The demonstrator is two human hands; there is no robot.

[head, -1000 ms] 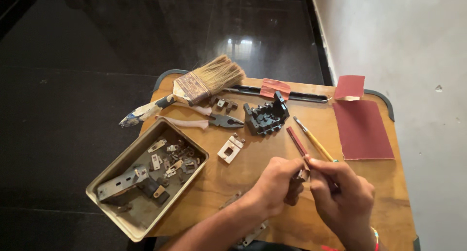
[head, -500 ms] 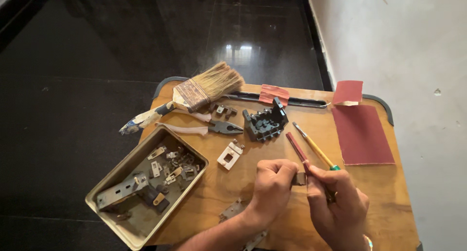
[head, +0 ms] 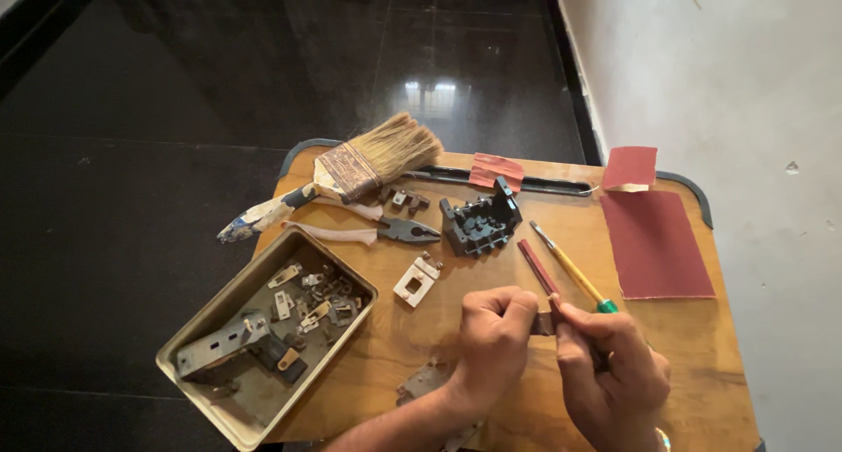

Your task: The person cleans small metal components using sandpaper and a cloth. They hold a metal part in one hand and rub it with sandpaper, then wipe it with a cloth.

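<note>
A small wooden table (head: 535, 242) with a dark rim stands on a glossy black tiled floor (head: 219, 84) beside a pale wall (head: 728, 57), and everything lies on its top. At the near left corner a shallow metal tray (head: 215, 417) holds a jumble of small brackets, clips and plates. A large sheet of reddish sandpaper (head: 653, 242) lies flat on the right side, with two smaller folded scraps by the far edge. A wide paintbrush (head: 351, 167) with a paint-flecked handle lies along the far left, a pair of pliers (head: 386, 231) just beside it, then a black plastic switch housing (head: 481, 222) near the middle and a small white switch part (head: 417, 280) in front of it. Near the front edge the left hand (head: 491, 342) is curled, thumb and fingers pinching a small dark metal piece (head: 544, 322); the right hand (head: 614, 377) meets it from the other side, fingers closed on the same piece and apparently on a thin strip, though exactly what it holds is hidden. A yellow-shafted screwdriver (head: 570, 272) with a green handle and a red strip lie touching the right knuckles. To my eye, a firm left-hand pinch keeps the piece steady, with short controlled right-hand strokes close to the tabletop so it cannot spring away.
</note>
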